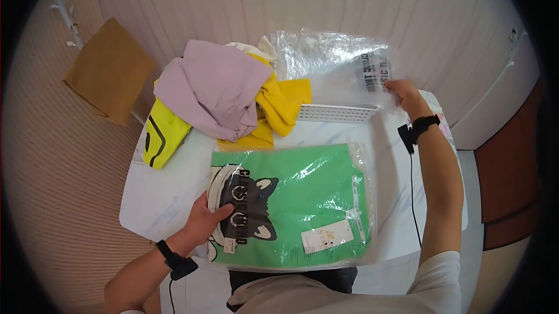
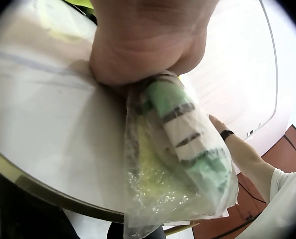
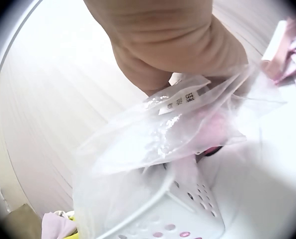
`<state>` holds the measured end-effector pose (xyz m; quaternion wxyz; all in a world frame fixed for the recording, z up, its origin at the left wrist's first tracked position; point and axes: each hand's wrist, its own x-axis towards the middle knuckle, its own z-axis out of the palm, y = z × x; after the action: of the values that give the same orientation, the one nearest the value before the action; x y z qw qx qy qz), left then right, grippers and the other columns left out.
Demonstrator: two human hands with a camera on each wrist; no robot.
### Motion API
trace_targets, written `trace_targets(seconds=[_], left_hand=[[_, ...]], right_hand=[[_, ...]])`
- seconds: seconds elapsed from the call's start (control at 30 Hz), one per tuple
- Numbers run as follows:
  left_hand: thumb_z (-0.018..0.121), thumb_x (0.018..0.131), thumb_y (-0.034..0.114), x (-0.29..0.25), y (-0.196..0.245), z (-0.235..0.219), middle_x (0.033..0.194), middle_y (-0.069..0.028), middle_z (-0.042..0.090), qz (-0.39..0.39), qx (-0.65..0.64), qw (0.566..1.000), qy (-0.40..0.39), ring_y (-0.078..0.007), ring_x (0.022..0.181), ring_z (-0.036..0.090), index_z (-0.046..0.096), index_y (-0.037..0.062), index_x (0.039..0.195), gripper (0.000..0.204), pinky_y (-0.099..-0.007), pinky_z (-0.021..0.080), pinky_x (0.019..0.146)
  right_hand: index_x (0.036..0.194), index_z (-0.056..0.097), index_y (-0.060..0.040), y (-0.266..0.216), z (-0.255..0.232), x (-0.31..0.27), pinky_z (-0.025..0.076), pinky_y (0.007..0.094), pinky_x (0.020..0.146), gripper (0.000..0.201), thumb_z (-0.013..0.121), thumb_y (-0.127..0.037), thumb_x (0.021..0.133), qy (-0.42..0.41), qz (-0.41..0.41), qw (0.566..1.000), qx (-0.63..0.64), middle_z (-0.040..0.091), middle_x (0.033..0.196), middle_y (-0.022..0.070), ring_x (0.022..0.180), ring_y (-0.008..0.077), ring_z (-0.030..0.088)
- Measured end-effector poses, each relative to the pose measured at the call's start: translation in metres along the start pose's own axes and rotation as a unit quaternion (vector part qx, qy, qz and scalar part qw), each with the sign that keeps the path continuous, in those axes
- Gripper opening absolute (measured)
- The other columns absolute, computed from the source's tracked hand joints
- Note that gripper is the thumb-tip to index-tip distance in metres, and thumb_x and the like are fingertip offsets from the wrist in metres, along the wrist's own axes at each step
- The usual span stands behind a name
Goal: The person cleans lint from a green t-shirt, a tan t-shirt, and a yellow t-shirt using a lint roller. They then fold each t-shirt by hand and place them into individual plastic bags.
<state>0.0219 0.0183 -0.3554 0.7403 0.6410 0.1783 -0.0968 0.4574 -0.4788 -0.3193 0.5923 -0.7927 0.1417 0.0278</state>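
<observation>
A folded green shirt [image 1: 308, 186] with a cartoon animal print lies flat inside a clear plastic bag [image 1: 370, 209], near the table's front edge. A white tag [image 1: 327, 236] sits on it. My left hand [image 1: 205, 221] grips the package by its left side, thumb on top; in the left wrist view the bag's folded end [image 2: 183, 139] hangs below the palm. At the back right, my right hand [image 1: 410, 97] pinches the edge of another clear plastic bag [image 1: 332, 57] with black lettering. That bag stands over a white perforated basket [image 1: 338, 114], partly covering it.
A heap of clothes stands at the back left: a lilac garment [image 1: 215, 81] on top, yellow cloth [image 1: 285, 104] beside it, and a neon yellow piece [image 1: 166, 133] below. A brown sheet [image 1: 110, 72] is at the far left. The white table [image 1: 157, 197] has rounded corners.
</observation>
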Motion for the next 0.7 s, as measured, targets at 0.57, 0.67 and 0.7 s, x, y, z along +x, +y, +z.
trace_targets(seconds=[0.57, 0.67, 0.7], left_hand=[[0.071, 0.098, 0.004, -0.002, 0.002, 0.001, 0.125, -0.011, 0.07, 0.011, -0.005, 1.0, -0.01, -0.0167, 0.105, 0.069, 0.051, -0.0012, 0.139, 0.047, -0.0343, 0.059, 0.094], [0.072, 0.097, 0.005, -0.002, 0.003, 0.001, 0.125, -0.012, 0.07, 0.007, 0.005, 1.0, -0.004, -0.0174, 0.106, 0.07, 0.051, -0.0014, 0.139, 0.047, -0.0348, 0.059, 0.094], [0.073, 0.097, 0.006, -0.002, 0.003, 0.001, 0.126, -0.0123, 0.07, 0.007, 0.002, 1.0, -0.006, -0.0176, 0.106, 0.07, 0.052, -0.0015, 0.139, 0.047, -0.035, 0.059, 0.094]], right_hand=[[0.102, 0.077, 0.0012, -0.209, 0.008, -0.141, 0.049, 0.0292, 0.05, 0.024, 0.072, -0.021, 0.096, 0.036, -0.454, 0.881, -0.127, 0.072, 0.077, 0.0031, 0.058, 0.0097, 0.062], [0.112, 0.077, -0.0019, -0.235, -0.005, -0.143, 0.047, 0.0272, 0.053, 0.029, 0.069, -0.027, 0.099, 0.053, -0.432, 0.887, -0.156, 0.073, 0.082, 0.0012, 0.063, 0.0087, 0.063], [0.108, 0.079, -0.0032, -0.241, -0.011, -0.143, 0.042, 0.0254, 0.043, 0.028, 0.073, -0.029, 0.098, 0.071, -0.448, 0.88, -0.141, 0.072, 0.074, -0.0024, 0.053, 0.0057, 0.059]])
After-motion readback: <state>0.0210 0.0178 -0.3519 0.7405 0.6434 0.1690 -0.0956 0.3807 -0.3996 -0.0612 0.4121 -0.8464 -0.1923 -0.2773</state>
